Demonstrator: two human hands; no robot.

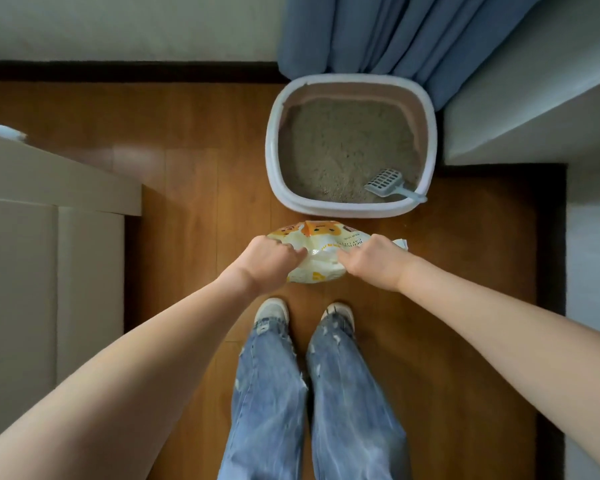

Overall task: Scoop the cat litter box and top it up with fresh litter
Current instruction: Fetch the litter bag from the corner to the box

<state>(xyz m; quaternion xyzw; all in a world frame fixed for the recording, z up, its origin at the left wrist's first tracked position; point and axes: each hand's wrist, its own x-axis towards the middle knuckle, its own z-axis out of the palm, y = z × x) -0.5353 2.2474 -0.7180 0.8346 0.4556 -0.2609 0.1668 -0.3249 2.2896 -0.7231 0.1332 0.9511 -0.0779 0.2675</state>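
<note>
Gripping the litter bag (321, 252) from both sides, the person stands on a wooden floor (201, 188) near the middle of the frame. The left hand (269, 259) has its fingers curled into the bag's left part, and the right hand (371, 259) pinches the bag's right part, close to a crumpled top corner. The bag is white and yellow with orange cat faces printed on it, and it sits just below the litter box (350, 145) in the picture, above the person's two shoes (271, 311). Whether the bag rests on the floor or is lifted cannot be told.

The litter box is a rounded tray with a pale rim, in the upper middle-right of the frame. Grey-brown litter (340, 147) fills it. A pale slotted scoop (387, 183) lies in the lower right corner of the box, its head on the litter and its handle leaning on the rim.

A blue curtain (395, 32) hangs at the top of the frame, touching the far edge of the box. A dark skirting board (129, 71) runs along the wall at upper left. Pale furniture (42, 209) fills the left side. Blue jeans (312, 403) cover the legs at the bottom centre.
</note>
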